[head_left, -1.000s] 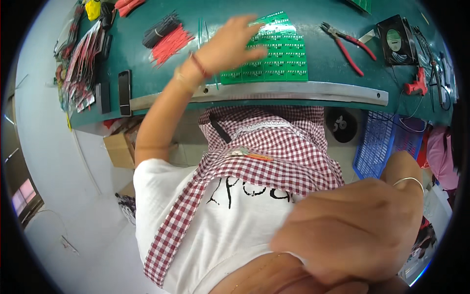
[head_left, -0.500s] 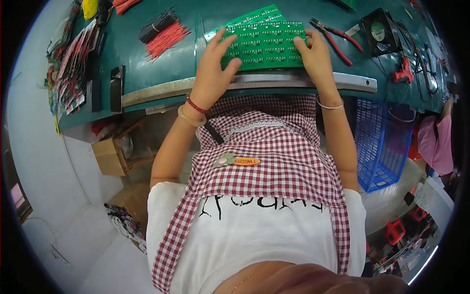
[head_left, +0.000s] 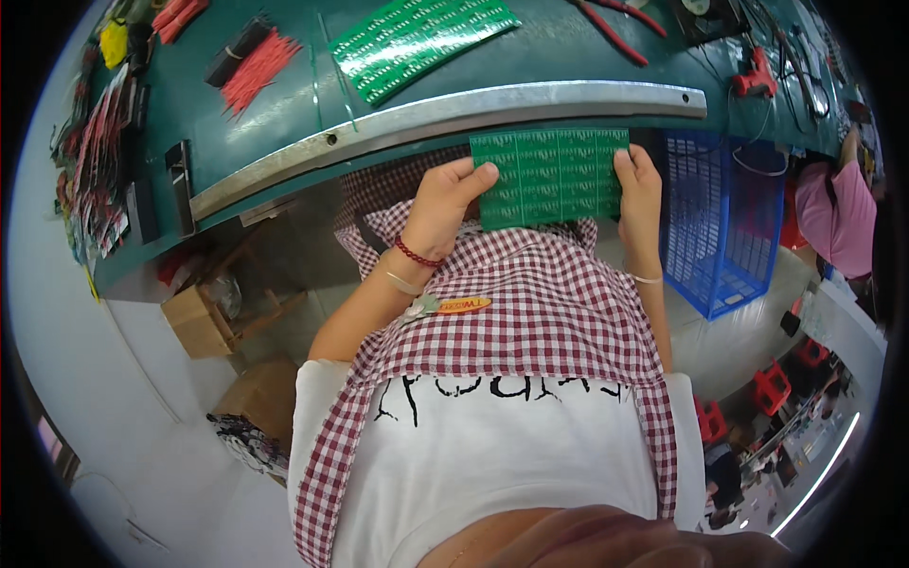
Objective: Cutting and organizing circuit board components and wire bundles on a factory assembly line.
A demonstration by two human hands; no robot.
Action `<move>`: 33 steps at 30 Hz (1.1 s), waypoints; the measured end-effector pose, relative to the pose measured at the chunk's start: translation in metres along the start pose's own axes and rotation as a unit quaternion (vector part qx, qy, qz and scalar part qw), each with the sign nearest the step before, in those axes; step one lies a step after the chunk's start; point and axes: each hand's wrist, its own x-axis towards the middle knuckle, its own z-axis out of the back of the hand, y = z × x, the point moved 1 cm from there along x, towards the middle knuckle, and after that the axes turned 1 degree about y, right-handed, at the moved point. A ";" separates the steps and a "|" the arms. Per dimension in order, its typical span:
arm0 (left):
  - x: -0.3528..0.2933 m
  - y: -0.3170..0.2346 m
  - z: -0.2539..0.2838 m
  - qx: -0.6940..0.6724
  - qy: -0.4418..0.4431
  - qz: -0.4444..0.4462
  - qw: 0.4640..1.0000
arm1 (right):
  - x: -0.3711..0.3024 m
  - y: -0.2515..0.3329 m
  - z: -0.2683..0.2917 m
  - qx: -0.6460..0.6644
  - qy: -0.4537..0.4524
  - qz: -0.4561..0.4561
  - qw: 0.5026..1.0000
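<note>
I hold a flat green circuit-board panel (head_left: 551,176), a thin rigid rectangle scored into a grid of small identical units, between both hands over my lap, just below the metal edge strip (head_left: 445,112) of the bench. My left hand (head_left: 445,204) pinches its left edge, thumb lying on the face and fingers curled behind; my right hand (head_left: 639,185) clamps the right edge the same way. To handle it well, I judge I should keep the grip on the bare margins, thumbs flat and pressure even on both sides, so the panel neither twists nor bends along the wrong score line.

Beyond my hands, on the teal bench top (head_left: 322,95), lies a stack of similar green panels (head_left: 421,36), matte and finely patterned. Further left of my left hand sits a bundle of thin red wires (head_left: 258,68). Right of my right hand stands a blue plastic mesh basket (head_left: 724,222). Under my wrists spreads my red-and-white checked cloth apron (head_left: 530,312), soft and creased.
</note>
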 end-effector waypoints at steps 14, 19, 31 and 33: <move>0.009 0.007 -0.001 -0.001 -0.056 0.020 0.998 | 0.018 0.007 -0.001 0.022 0.016 0.002 1.000; 0.012 0.002 0.000 -0.011 -0.055 0.019 0.998 | 0.018 0.004 -0.002 0.038 0.023 -0.004 0.999; 0.011 0.006 -0.003 0.007 -0.071 -0.042 0.997 | 0.018 0.010 -0.001 0.008 0.018 -0.039 0.999; 0.011 0.007 0.000 -0.001 -0.067 -0.036 0.997 | 0.016 0.015 -0.006 0.013 0.036 -0.029 0.999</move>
